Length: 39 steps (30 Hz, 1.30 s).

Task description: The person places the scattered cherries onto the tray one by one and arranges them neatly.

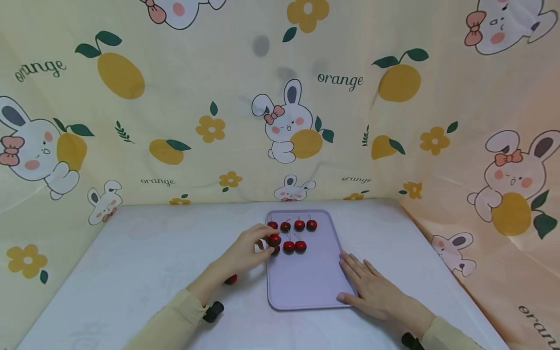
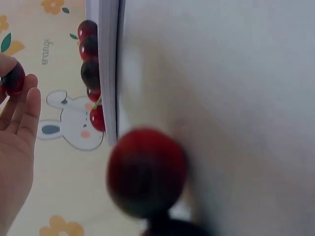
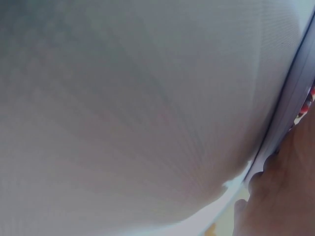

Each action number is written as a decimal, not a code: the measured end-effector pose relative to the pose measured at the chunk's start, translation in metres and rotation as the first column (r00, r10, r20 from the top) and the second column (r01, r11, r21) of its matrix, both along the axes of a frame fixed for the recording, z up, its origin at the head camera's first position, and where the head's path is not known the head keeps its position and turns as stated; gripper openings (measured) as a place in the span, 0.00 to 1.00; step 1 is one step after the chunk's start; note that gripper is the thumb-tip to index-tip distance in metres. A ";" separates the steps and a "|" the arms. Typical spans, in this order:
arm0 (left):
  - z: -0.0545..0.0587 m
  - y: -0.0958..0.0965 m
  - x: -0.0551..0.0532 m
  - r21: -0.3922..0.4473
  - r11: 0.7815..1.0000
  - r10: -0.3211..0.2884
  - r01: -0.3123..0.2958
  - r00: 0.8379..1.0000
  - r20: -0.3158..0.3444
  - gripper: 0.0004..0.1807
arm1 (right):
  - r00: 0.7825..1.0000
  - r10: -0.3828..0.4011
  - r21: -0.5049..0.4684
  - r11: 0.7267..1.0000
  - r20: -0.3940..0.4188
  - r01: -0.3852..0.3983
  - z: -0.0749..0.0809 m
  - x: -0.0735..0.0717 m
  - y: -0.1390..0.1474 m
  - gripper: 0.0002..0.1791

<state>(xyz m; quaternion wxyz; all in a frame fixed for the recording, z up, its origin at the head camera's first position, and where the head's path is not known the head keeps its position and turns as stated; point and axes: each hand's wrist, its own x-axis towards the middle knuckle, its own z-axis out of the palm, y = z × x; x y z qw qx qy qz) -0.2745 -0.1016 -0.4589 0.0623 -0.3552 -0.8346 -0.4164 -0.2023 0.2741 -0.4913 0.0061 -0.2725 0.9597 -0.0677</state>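
My left hand pinches a dark red cherry between thumb and fingers, over the left edge of the lilac tray. In the left wrist view the same cherry shows at the fingertips. Several cherries stand in a row along the tray's far end, stems up. Nearer is a second row of cherries, its leftmost partly hidden by the held one. My right hand rests on the tray's right edge, fingers straight and thumb over the near right corner.
A loose cherry lies on the white table left of the tray, partly behind my left forearm. Close to the left wrist camera, a cherry looms blurred. Behind the table hangs a printed cloth with rabbits and oranges.
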 end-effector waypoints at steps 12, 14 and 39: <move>0.002 0.039 -0.015 -0.067 0.998 -0.017 0.018 1.000 0.021 0.24 | 1.000 -0.007 0.012 1.000 0.014 0.007 -0.001 -0.001 0.000 0.51; 0.003 0.044 -0.018 -0.078 0.997 -0.016 0.019 0.999 0.032 0.24 | 1.000 -0.006 0.009 1.000 0.016 0.006 -0.001 -0.001 0.000 0.51; 0.001 0.094 -0.059 -0.271 0.962 -0.003 0.010 1.000 0.029 0.21 | 0.999 -0.016 0.020 1.000 0.043 0.016 -0.001 -0.004 0.001 0.52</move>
